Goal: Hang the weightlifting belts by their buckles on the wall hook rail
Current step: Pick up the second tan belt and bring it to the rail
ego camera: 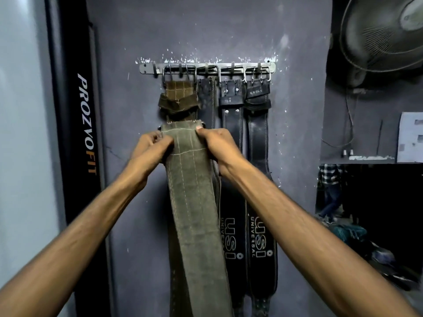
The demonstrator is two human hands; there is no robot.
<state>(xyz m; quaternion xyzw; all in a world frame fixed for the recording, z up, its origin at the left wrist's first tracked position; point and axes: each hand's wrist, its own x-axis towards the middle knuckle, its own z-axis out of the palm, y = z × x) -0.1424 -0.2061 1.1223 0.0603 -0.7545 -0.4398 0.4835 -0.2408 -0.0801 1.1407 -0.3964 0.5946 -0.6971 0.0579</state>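
A metal hook rail point(146, 68) is fixed to the grey wall. Several belts hang from it by their buckles: a brown suede belt point(179, 97) at the left, a dark belt point(207, 97) beside it, and two black USI belts point(231, 239) point(261, 239) to the right. I hold an olive suede belt point(194, 202) upright in front of the brown one, its top end well below the rail. My left hand point(151, 145) grips its left edge near the top and my right hand point(217, 143) grips its right edge. Its buckle is mostly hidden behind the top end.
A black PROZOFIT post point(80, 133) stands at the left of the wall panel. A wall fan point(380, 35) hangs at the upper right above a ledge point(366, 159). Below the ledge a person in a checked shirt point(330, 179) stands in a dark area.
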